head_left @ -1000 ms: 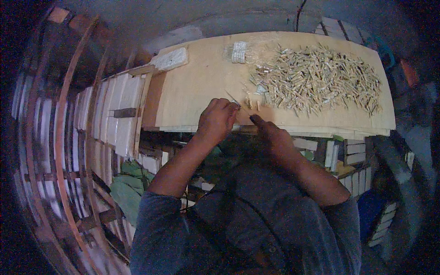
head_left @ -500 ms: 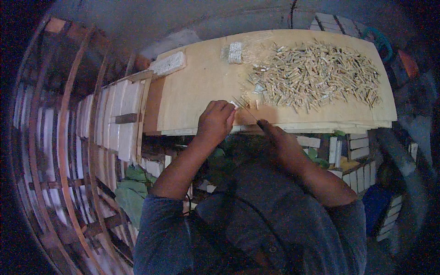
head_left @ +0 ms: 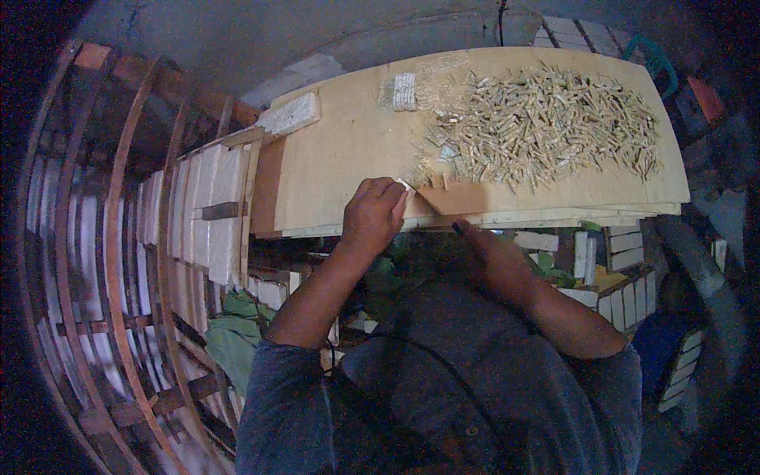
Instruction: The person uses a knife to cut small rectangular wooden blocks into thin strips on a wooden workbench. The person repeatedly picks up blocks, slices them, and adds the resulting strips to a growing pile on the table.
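Observation:
My left hand [head_left: 372, 212] is closed over the board's near edge, pinching a small white piece [head_left: 405, 185] between thumb and fingers. To its right, my right hand [head_left: 492, 255] is closed round the handle of a thin, straight tool [head_left: 427, 202], whose kind is too blurred to name. The tool slants up and left, its far end at the white piece. Just beyond lies a wide heap of short tan sticks [head_left: 554, 127], with a few loose ones near my left hand. All this rests on a pale wooden board [head_left: 340, 158].
A white bundle [head_left: 404, 93] of strands lies left of the heap. Farther left sits a pale block [head_left: 291, 115]. Wooden slats [head_left: 127, 190] and stacked white pieces [head_left: 218, 182] stand at the left. More white blocks [head_left: 625, 245] and green cloth [head_left: 233, 340] are below board level.
My right hand has shifted slightly down and right, and less of the tool shows past the white piece. My left hand keeps its grip, almost in place.

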The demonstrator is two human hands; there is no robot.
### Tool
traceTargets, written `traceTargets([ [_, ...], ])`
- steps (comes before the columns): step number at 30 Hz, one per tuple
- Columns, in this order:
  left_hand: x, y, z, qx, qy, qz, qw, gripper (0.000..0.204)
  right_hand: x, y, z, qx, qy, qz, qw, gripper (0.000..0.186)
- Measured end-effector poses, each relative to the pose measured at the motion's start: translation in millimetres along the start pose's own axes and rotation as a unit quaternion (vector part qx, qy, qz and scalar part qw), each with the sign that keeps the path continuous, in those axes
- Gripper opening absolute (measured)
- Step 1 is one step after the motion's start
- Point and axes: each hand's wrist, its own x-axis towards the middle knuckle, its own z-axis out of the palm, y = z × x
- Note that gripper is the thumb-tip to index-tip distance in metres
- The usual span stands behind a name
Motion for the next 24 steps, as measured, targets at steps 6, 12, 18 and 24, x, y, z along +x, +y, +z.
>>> traceTargets([
  [6, 2, 2, -3, 0.007, -0.023, -0.011, 1.000, 0.013, 46, -15, 7, -0.026, 0.009, -0.043, 0.999, 0.070],
  [12, 0, -1, 0, -0.012, -0.004, -0.004, 1.000, 0.014, 26, -4, 9, -0.018, -0.017, -0.013, 1.000, 0.068],
  [18, -3, 0, -1, -0.001, -0.010, -0.009, 1.000, 0.018, 4, -4, -3, 0.000, -0.022, 0.011, 1.000, 0.068],
  [24, -3, -5, 2, -0.004, -0.002, 0.010, 1.000, 0.018, 48, -20, 13, -0.008, 0.009, -0.045, 0.999, 0.066],
])
